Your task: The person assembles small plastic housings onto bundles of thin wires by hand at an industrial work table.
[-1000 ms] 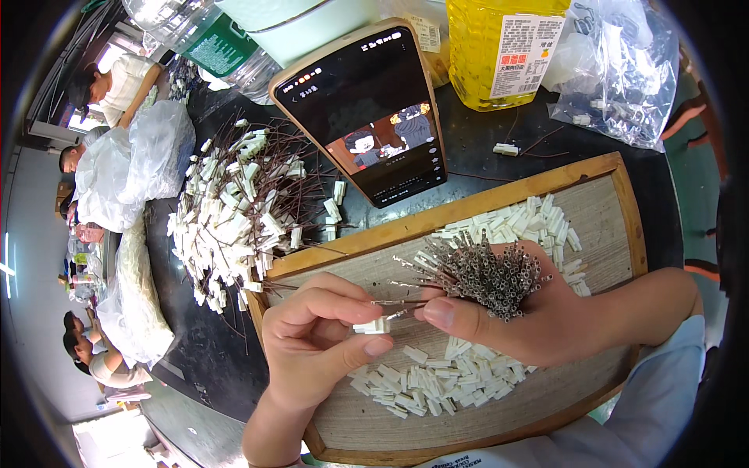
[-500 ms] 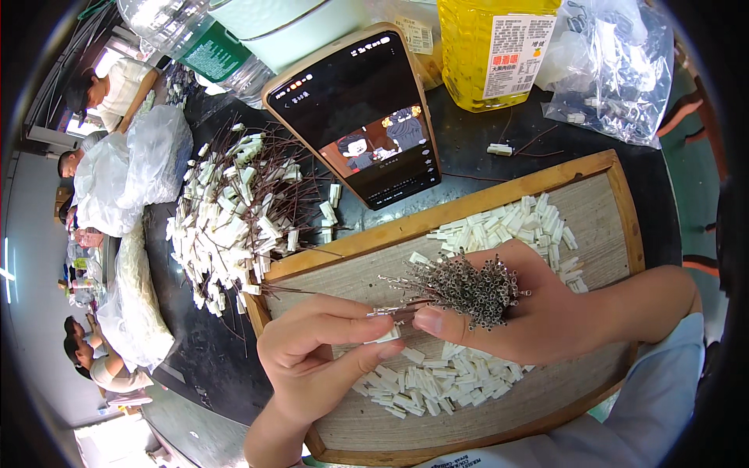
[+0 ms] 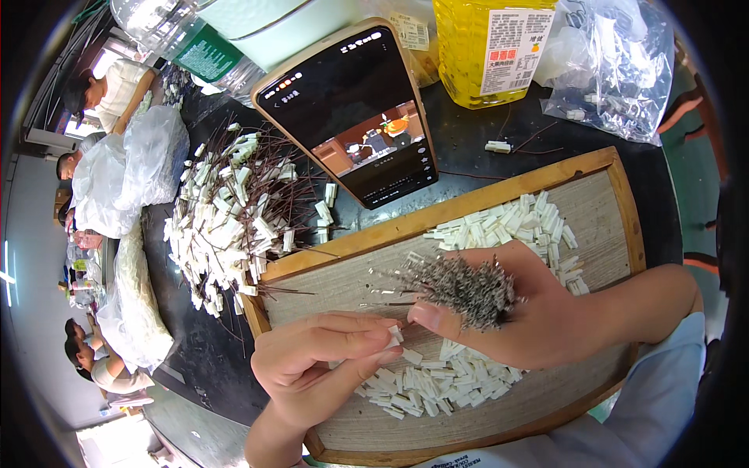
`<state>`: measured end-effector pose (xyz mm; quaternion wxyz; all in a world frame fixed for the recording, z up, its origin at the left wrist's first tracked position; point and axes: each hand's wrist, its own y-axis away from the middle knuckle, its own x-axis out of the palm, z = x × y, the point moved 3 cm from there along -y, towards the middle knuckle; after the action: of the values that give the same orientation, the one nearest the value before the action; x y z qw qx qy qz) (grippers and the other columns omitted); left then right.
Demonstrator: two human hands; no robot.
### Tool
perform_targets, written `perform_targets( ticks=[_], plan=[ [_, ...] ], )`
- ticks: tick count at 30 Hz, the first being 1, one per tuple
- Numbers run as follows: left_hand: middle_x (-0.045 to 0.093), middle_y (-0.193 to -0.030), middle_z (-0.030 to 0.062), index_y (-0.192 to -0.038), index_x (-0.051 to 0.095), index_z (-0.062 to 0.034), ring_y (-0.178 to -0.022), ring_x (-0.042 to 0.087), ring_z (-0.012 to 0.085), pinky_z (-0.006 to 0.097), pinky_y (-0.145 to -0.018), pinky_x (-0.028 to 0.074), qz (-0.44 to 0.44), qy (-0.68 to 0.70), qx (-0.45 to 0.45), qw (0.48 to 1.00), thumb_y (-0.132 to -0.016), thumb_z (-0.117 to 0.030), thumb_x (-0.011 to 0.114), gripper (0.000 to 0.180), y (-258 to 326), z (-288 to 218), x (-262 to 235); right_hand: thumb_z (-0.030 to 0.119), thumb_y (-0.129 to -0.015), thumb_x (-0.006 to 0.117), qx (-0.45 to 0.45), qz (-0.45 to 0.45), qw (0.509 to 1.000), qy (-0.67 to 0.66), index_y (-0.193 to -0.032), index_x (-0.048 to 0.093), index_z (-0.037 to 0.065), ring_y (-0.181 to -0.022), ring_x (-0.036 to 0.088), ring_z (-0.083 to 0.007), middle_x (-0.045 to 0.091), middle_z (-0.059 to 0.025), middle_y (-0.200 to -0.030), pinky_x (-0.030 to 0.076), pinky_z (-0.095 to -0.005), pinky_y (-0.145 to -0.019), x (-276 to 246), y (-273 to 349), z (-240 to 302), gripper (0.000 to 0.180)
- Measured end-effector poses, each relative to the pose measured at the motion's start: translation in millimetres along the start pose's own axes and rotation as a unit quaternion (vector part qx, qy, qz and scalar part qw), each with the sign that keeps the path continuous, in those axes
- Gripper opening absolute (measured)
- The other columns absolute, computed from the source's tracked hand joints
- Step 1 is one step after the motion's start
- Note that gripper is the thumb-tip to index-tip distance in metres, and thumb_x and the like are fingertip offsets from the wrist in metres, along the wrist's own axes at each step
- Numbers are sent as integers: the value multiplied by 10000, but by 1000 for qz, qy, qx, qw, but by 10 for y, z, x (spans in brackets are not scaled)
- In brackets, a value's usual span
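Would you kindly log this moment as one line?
left hand: pinches small white plastic connector | right hand: holds bundle of thin dark wires | beneath: wooden tray

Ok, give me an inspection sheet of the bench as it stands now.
Surface: dark table with a wooden tray on it.
Job's things: white plugs on the tray; finished pile left of it.
Clutter: phone, yellow bottle, clear bottle, bags.
Grippers: left hand pinches one plug; right hand holds a wire bundle.
Cables: loose wired plug behind the tray.
Surroundings: other people at left.
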<state>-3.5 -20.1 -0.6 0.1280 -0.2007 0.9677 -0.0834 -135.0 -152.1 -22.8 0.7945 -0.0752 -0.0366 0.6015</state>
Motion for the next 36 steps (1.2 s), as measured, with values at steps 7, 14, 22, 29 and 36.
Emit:
perform_targets(
  ticks=[7, 14, 22, 29, 36],
  plan=[
    [661, -824, 177, -823, 652, 45, -792, 666, 264, 300, -692, 546, 17, -42, 17, 999, -650, 118, 705, 195, 14, -59, 56, 57, -756, 723, -62, -36, 990, 122, -1055, 446, 11, -716, 598, -49, 618, -46, -807, 461, -190, -606, -32, 30, 11, 410],
    [657, -816, 162, -829, 635, 38, -770, 658, 239, 283, -660, 531, -12, -42, 21, 999, -651, 112, 708, 206, -3, -89, -44, 101, -857, 621, 193, -35, 966, -166, -965, 595, -11, -686, 446, 1, 580, 22, -766, 375, -197, -542, -30, -21, 51, 158],
    [601, -822, 113, -881, 579, 27, -738, 573, 168, 247, -670, 454, -100, -110, 41, 988, -679, 74, 706, 243, 17, -75, -229, 217, -844, 643, 183, -84, 977, -72, -901, 625, 70, -755, 596, -77, 637, 2, -791, 463, -207, -673, -88, -50, 111, 159],
    [565, -978, 129, -974, 546, 23, -903, 534, 214, 326, -805, 419, -277, -407, 63, 868, -750, 16, 654, 249, -151, -192, -511, 198, -858, 629, 210, -141, 950, -181, -962, 598, 61, -824, 560, -53, 627, -2, -877, 467, -210, -683, -59, -30, 88, 175],
    [507, -1171, 125, -1154, 519, -30, -1172, 439, 280, 496, -997, 296, 188, -511, 14, 839, -727, -112, 640, 452, -151, -95, 276, 171, -899, 566, 65, -151, 964, -207, -1010, 585, 45, -830, 544, -49, 612, 4, -900, 454, -214, -705, -34, -48, 59, 169]
  ],
)
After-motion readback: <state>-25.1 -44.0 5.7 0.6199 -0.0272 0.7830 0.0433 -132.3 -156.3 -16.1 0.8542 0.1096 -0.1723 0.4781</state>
